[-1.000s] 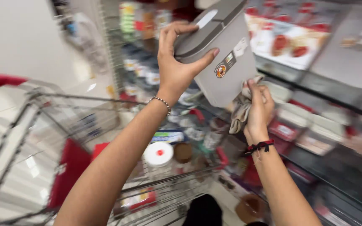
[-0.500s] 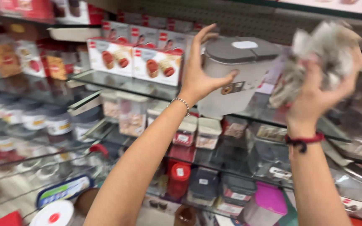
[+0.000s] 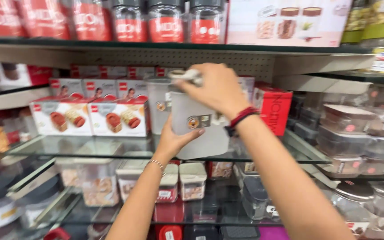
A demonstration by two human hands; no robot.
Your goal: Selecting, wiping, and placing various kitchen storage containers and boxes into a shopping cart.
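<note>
A tall pale grey storage container (image 3: 198, 126) with a small round sticker stands at the glass shelf (image 3: 90, 146), its base at the shelf's front edge. My left hand (image 3: 174, 140) grips its lower left side from below. My right hand (image 3: 216, 89) lies over its top, fingers closed on a crumpled wad of paper (image 3: 188, 74) that presses on the lid. A red and black band is on my right wrist, a thin bracelet on my left.
A matching container (image 3: 158, 104) stands just behind on the left. Picture boxes (image 3: 112, 118) fill the shelf's left, a red box (image 3: 274, 109) the right. Clear lidded tubs (image 3: 352, 120) stack at far right. Red-labelled jars (image 3: 165, 20) line the top shelf; small canisters (image 3: 192, 180) sit below.
The view swung from a shopping cart up to the shelves. The container went from high in my left hand down to the glass shelf. My right hand brought the paper wad onto its top.
</note>
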